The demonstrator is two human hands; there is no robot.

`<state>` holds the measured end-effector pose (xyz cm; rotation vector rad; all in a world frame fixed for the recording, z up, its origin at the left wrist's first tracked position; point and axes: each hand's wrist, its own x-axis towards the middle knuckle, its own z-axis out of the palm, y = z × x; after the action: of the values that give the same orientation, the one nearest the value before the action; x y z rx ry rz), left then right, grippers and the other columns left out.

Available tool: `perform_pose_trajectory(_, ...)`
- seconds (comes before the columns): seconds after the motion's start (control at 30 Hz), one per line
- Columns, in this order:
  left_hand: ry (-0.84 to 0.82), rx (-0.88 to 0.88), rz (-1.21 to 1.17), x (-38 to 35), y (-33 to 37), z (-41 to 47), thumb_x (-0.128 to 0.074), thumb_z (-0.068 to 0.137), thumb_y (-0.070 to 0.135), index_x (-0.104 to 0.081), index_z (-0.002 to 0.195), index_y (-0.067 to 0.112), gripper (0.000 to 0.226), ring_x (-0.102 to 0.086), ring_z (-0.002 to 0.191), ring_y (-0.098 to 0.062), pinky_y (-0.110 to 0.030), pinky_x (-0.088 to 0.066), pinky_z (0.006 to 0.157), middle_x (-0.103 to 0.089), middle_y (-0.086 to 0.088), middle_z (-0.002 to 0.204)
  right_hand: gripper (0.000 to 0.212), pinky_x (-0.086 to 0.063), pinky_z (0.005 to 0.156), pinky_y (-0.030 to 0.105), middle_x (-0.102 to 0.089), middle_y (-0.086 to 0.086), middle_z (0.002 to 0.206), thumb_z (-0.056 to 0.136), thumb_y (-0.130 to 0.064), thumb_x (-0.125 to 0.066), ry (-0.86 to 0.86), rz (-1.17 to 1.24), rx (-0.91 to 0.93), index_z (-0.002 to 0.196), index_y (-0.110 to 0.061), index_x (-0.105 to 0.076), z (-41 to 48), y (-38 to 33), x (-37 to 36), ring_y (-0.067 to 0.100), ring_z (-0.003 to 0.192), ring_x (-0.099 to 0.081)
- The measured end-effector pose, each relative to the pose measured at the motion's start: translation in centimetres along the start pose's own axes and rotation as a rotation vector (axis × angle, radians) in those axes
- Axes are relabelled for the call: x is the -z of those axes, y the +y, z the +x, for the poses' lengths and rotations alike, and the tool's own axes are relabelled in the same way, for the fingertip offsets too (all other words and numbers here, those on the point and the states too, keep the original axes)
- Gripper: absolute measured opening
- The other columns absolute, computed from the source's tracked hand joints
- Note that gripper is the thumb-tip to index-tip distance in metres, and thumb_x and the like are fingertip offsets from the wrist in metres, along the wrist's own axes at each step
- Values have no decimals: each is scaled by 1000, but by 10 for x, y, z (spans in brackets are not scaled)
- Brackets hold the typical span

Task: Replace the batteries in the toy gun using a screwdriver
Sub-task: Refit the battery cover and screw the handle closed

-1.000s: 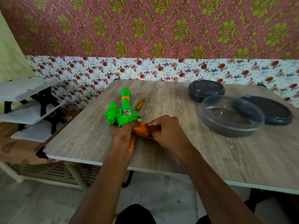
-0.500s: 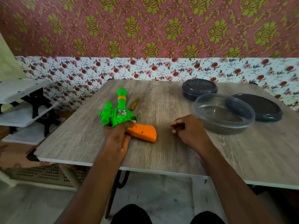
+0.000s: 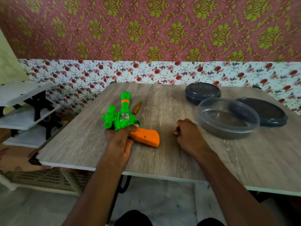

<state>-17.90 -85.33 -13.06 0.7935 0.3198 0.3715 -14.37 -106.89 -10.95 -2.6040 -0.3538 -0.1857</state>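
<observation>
1. Surroundings. The table (image 3: 162, 98) carries three round containers, grouped at 2 o'clock from its centre: one dark tub (image 3: 202, 92) farthest back, one clear tub (image 3: 228, 118) nearer, and one dark lid (image 3: 267, 113) at 3 o'clock of the clear tub, partly covered by its rim. One rack (image 3: 21, 110) with three white shelves stands off the table at 9 o'clock.

2. Gun. One gun (image 3: 125, 118) lies flat on the table at 9 o'clock from centre, green barrel pointing to 12 o'clock, orange grip (image 3: 146, 137) pointing to 4 o'clock.

3. Screwdriver. One amber item, probably the screwdriver (image 3: 137, 108), lies on the table just beside the barrel at 1 o'clock of the gun body. The gun hides its lower end.

4. Hands. The left hand (image 3: 120, 142) grips the gun where green body meets orange grip, fingers wrapped round it, covering that joint. The right hand (image 3: 187, 134) rests on the table at 3 o'clock of the grip, apart from it, fingers curled into a fist. No object is visible in it. The clear tub sits near it at 2 o'clock.
</observation>
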Motion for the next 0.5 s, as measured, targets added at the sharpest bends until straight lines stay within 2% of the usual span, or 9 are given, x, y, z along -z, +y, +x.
perform_pose_trajectory(0.1, 8, 9, 2, -1, 1, 0, -73, 74, -21, -40, 142, 5, 80, -75, 98, -30, -51, -63, 80, -67, -22, 126, 14, -47, 77, 31, -60, 10, 100, 91, 2, -58, 14, 2, 24, 95, -11, -58, -3, -3, -1, 23, 93, -58)
perform_pose_trajectory(0.2, -12, 16, -4, 1, 0, 4, -75, 70, -22, -42, 143, 4, 84, -73, 106, -37, -48, -63, 77, -66, -26, 129, 22, -46, 70, 26, -65, 6, 93, 91, 7, -58, 58, 112, 111, 90, -15, -56, -7, -6, -2, 18, 87, -61)
perform_pose_trajectory(0.27, 4, 17, -6, 1, 0, 4, -75, 69, -22, -42, 144, 3, 86, -72, 108, -38, -47, -62, 78, -66, -26, 129, 23, -51, 73, 23, -68, 3, 94, 91, 8, -59, 77, 195, 198, 93, -15, -62, -9, -10, -3, 14, 88, -64)
perform_pose_trajectory(0.33, 4, 14, -14, 1, 0, 5, -75, 69, -22, -42, 144, 2, 85, -72, 108, -38, -46, -62, 77, -66, -26, 129, 23, -49, 77, 10, -72, -2, 95, 93, 6, -61, 103, 283, 261, 97, -16, -70, -9, -15, -4, 5, 90, -66)
perform_pose_trajectory(0.37, 2, 11, -18, 2, -1, 5, -75, 68, -22, -42, 143, 0, 85, -72, 108, -39, -46, -63, 77, -65, -27, 129, 23, -48, 78, 8, -73, -5, 94, 94, 4, -63, 116, 341, 279, 96, -16, -74, -9, -17, -5, 3, 89, -67)
perform_pose_trajectory(0.5, -6, 25, -35, 3, -2, 7, -75, 67, -23, -43, 142, 0, 85, -72, 106, -41, -52, -62, 80, -65, -31, 127, 24, -58, 75, 22, -77, -6, 89, 92, 5, -68, 85, 699, 310, 93, -15, -81, -7, -33, -10, 6, 79, -72)
